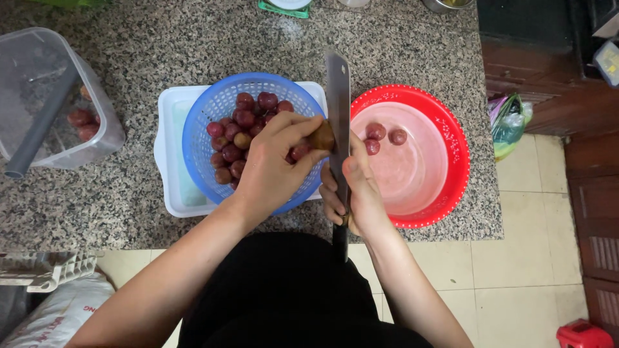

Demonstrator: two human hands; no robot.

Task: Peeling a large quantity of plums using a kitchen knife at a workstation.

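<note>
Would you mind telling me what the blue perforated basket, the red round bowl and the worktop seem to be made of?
Blue perforated basket: apparently moulded plastic, with evenly slotted walls. Red round bowl: likely plastic, with a glossy, slightly translucent rim. Worktop: looks like polished granite, speckled grey and black.

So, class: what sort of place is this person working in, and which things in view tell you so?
Probably a home kitchen: a speckled stone counter, a blue colander of small red fruit, and the right hand holding a cleaver beside a red bowl.
</note>
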